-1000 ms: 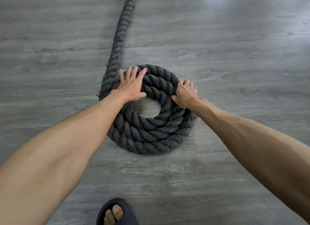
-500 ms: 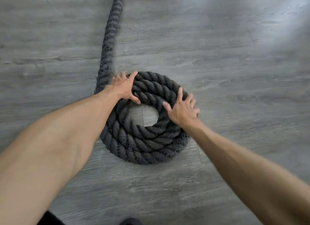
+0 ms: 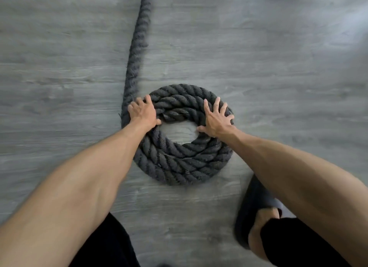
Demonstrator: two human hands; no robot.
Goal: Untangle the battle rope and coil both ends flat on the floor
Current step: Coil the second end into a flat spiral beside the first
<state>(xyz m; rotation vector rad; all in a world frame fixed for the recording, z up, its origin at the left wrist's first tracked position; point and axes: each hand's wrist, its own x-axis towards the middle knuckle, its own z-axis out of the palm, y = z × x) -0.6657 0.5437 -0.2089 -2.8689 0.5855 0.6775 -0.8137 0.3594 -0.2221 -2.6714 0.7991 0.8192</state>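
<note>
A thick dark grey battle rope [image 3: 179,167] lies wound in a flat round coil of about three turns on the grey wood floor, with a bare hole in its middle. Its free length [image 3: 137,37] runs straight away from the coil's left side to the top edge of the view. My left hand [image 3: 142,113] is curled over the coil's upper left, where the free length joins, with the thumb at the inner hole. On the coil's upper right, my right hand [image 3: 216,119] lies flat with fingers spread, pressing down without gripping.
My right foot in a black slide sandal [image 3: 256,213] stands just below and right of the coil, close to its rim. Black trouser legs fill the bottom edge. Grey plank floor [image 3: 278,67] stretches all around.
My right hand has shifted outward onto the coil's right side and spread its fingers. My left hand slid toward the coil's left edge. The sandalled foot has come into view at lower right.
</note>
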